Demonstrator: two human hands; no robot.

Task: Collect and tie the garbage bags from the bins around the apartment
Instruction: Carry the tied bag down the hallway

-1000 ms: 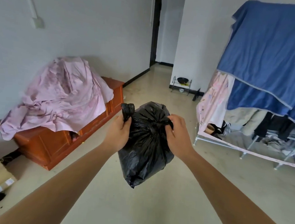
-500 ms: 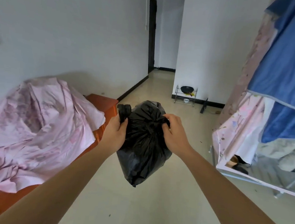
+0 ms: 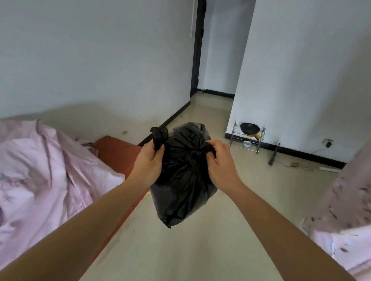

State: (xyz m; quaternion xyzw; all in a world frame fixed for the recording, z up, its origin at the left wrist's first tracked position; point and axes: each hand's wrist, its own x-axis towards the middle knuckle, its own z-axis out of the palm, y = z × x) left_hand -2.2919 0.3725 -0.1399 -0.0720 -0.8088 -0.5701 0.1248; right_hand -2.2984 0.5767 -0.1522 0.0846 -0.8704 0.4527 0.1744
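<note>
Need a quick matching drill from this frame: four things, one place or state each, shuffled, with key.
Things:
1 bag
2 pan
3 pink sheet
4 bowl

Places or states:
A on the wire rack's top shelf
B held off the floor by both hands
C on the rack's lower shelf
D draped over the orange cabinet

Pairs: 1-B, 2-A, 3-D, 4-C

You hold a black garbage bag [image 3: 183, 180]; a pink floral sheet [image 3: 30, 185] lies left, over an orange-brown cabinet [image 3: 116, 154].
</note>
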